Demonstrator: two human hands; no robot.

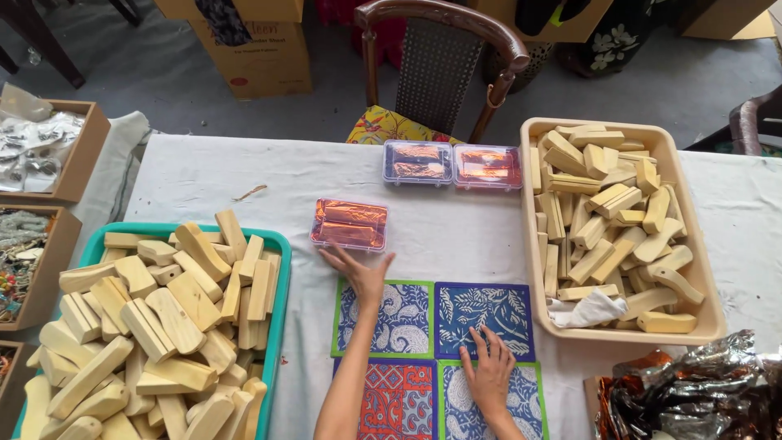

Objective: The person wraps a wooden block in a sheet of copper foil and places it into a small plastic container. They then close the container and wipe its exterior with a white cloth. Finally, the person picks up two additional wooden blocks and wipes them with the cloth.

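- My left hand (362, 273) lies flat with fingers spread, its palm on the far edge of the green-edged tile (384, 319) and its fingertips reaching toward the copper box (349, 224) just beyond; this grip is open and holds nothing.
- My right hand (489, 376) rests open too, fingers splayed over the seam where the blue tile (485, 312) meets the near-right tile (464, 407); nothing is clasped.
- The four patterned tiles sit in a square on the white counter (212, 175), edges touching; the red tile (403, 399) fills the near-left corner, partly under my left forearm.
- As I judge it, doing this well means pressing with flat palms instead of fingertips, so the tiles stay flush and none slides out of the square.
- I would keep my left forearm light on the red tile, since a drag there could open a seam.
- Two more clear boxes (452, 165) with copper foil stand side by side farther off, near the chair (444, 69).
- To the right, a beige tray (538, 244) holds pale wooden blocks and a white rag (585, 310).
- To the left, a teal tray (281, 285) is heaped with similar blocks.
- Crumpled foil (700, 395) lies at the near right; cardboard boxes (61, 171) of small items line the left edge.
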